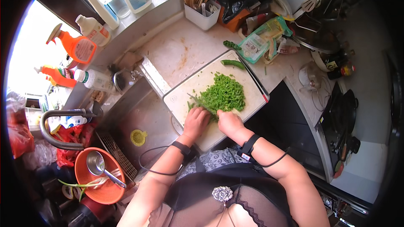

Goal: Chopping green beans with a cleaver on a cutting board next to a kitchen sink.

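A pale cutting board point(178, 102) lies at a slant before me, partly over the sink's edge. Finely chopped green vegetable point(225, 93) is heaped on it, and an uncut green piece point(233, 64) rests near its far corner. My right hand point(229, 123) is closed at the heap's near edge, apparently round a knife handle that it hides. The thin knife blade point(199, 101) runs up and left along the heap. My left hand point(196, 121) has its fingers bent down on the board beside the blade, near a few green strips point(190, 105); what lies under the fingertips is hidden.
On the left are a metal sink point(151, 113), a curved faucet point(47, 132) and an orange basket point(79, 176) with a ladle. Cleaner bottles line the sill. Beyond the board stand a white chopsticks box point(202, 17) and a green food bag point(257, 45).
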